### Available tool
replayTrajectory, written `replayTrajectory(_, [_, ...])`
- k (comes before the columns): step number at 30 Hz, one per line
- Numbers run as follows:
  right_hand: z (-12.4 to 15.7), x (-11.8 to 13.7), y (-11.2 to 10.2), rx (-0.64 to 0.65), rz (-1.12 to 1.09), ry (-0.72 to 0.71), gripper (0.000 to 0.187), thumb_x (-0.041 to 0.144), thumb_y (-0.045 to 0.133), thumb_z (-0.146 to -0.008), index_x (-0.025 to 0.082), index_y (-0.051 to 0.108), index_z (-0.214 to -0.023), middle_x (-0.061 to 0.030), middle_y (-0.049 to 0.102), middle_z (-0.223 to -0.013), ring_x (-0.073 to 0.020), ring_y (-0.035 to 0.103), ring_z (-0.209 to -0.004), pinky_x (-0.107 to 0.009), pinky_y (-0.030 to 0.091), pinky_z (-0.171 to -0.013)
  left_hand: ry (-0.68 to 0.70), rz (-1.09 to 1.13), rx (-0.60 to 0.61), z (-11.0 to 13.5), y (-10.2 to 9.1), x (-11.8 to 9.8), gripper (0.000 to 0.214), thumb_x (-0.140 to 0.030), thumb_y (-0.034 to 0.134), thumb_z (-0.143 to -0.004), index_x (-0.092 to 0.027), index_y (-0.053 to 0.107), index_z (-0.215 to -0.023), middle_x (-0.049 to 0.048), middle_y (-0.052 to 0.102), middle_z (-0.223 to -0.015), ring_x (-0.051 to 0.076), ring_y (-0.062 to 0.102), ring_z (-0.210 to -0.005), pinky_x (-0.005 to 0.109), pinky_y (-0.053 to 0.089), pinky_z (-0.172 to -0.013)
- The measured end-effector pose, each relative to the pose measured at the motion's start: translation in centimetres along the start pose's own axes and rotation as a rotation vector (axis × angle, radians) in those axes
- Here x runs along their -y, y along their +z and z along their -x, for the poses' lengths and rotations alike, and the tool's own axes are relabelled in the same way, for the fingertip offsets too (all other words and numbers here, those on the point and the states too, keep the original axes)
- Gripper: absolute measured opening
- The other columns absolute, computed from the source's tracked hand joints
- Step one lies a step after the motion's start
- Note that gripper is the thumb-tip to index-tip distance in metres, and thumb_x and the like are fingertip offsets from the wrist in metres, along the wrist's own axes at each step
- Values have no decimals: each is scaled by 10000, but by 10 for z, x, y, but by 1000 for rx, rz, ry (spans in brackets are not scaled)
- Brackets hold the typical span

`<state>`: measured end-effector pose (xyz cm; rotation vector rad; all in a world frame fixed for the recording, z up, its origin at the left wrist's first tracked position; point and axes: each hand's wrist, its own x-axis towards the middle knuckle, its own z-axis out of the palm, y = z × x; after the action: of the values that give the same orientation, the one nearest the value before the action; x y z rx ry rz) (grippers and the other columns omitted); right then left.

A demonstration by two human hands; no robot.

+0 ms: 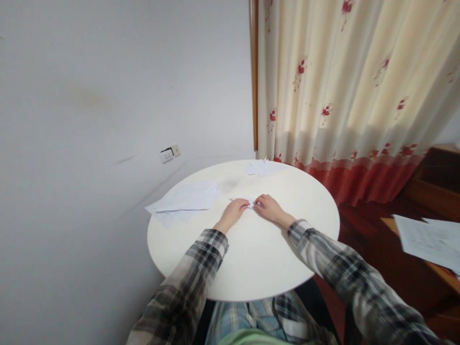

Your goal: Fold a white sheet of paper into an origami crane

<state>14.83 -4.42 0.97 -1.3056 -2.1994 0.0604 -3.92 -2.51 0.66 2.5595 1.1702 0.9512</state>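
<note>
A small folded piece of white paper (247,201) lies near the middle of a round white table (251,258). My left hand (235,211) pinches its left part with the fingers pressed together. My right hand (269,207) grips the paper's right end, fingers curled over it. Both arms wear plaid sleeves. Most of the paper is hidden under the fingers.
A loose stack of white sheets (187,200) lies at the table's left edge. Crumpled or folded white papers (262,167) sit at the far edge. A floral curtain (345,96) hangs behind. Printed sheets (427,239) rest on a wooden surface at the right. A grey wall stands left.
</note>
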Motion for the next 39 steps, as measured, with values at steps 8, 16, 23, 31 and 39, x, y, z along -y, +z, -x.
replayTrajectory(8, [3, 8, 0, -23, -97, -102, 213, 268, 492, -830, 161, 669, -786, -61, 617, -833, -151, 517, -825, -260, 371, -774, -7, -155, -70, 2, -3, -5, 221, -240, 469, -825, -166, 672, -873, 82, 587, -1078, 199, 498, -1028, 342, 401, -922])
replayTrajectory(16, [2, 5, 2, -50, -238, -115, 194, 193, 479, -811, 175, 669, -842, -41, 663, -853, -151, 556, -840, -276, 388, -812, 30, -82, 34, 1, -1, 0, 232, -211, 517, -794, -174, 655, -978, 62, 630, -999, 177, 553, -953, 305, 423, -884])
replayTrajectory(23, [3, 1, 3, -58, -268, -34, 238, 39, 498, -688, 172, 663, -797, -26, 645, -814, -138, 554, -789, -272, 406, -791, -77, 124, 88, -1, -1, 5, 243, -131, 489, -771, -181, 687, -902, 29, 682, -977, 158, 612, -932, 281, 439, -886])
replayTrajectory(31, [5, -2, -5, 44, -423, -127, 229, 212, 709, -629, 173, 653, -848, -41, 623, -892, -144, 565, -826, -278, 427, -793, -101, 290, 61, 3, 2, 5, 230, -220, 532, -763, -180, 667, -945, 38, 667, -1023, 163, 602, -961, 301, 436, -907])
replayTrajectory(39, [6, -5, -1, 13, -393, -134, 129, 273, 585, -780, 182, 676, -792, -49, 651, -859, -140, 579, -814, -276, 426, -791, -169, 389, 68, 3, 0, 0, 242, -251, 555, -748, -135, 667, -928, 74, 662, -1028, 169, 600, -961, 303, 427, -921])
